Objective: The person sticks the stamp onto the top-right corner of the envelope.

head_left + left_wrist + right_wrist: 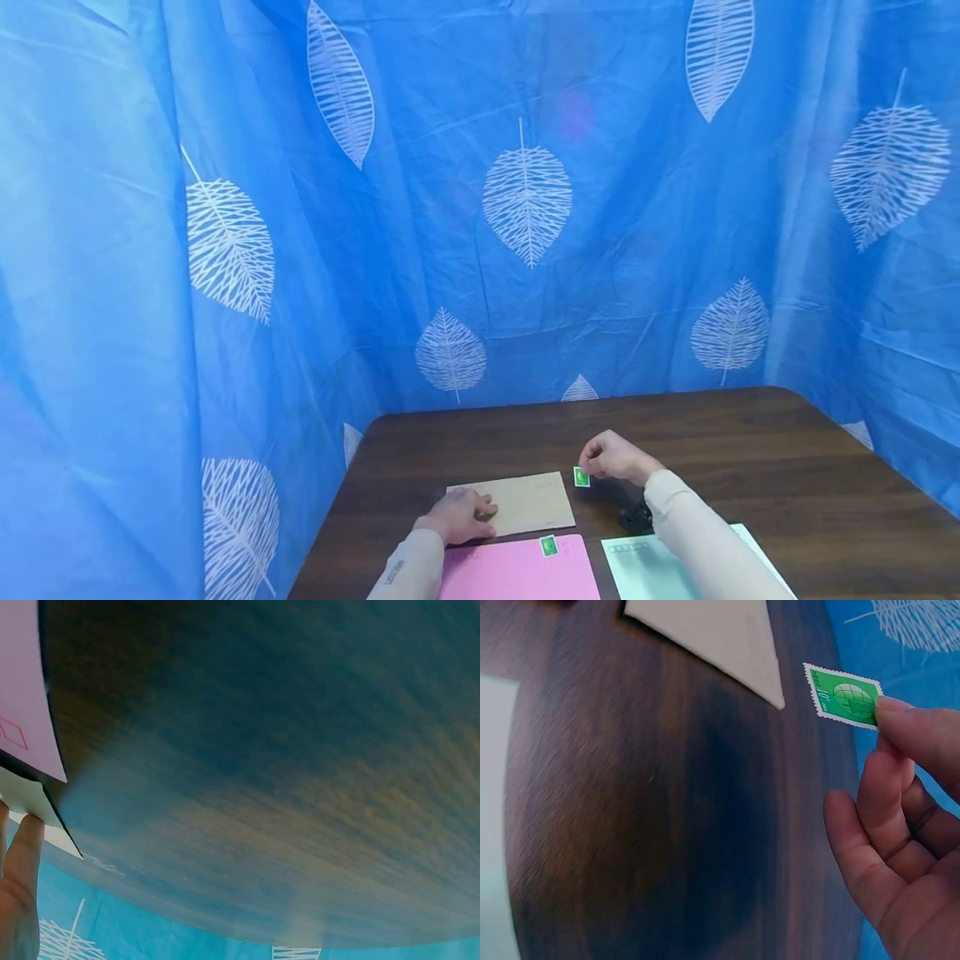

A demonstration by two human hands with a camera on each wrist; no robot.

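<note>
My right hand (615,457) pinches a green postage stamp (845,696) with a white perforated edge and a globe design between thumb and forefinger. It holds the stamp above the table, just past the right end of a tan envelope (525,503). My left hand (459,515) rests on that envelope's left part, its fingers pressing on the paper in the left wrist view. Nearer to me lies a pink envelope (517,571), partly behind the left forearm, with another green stamp (549,546) at its upper right corner.
A mint-green envelope (637,575) lies at the front right, partly hidden by the right sleeve. Something black (636,518) shows under the right wrist. The dark wooden table (750,450) is ringed by a blue curtain (420,250) with white leaf prints.
</note>
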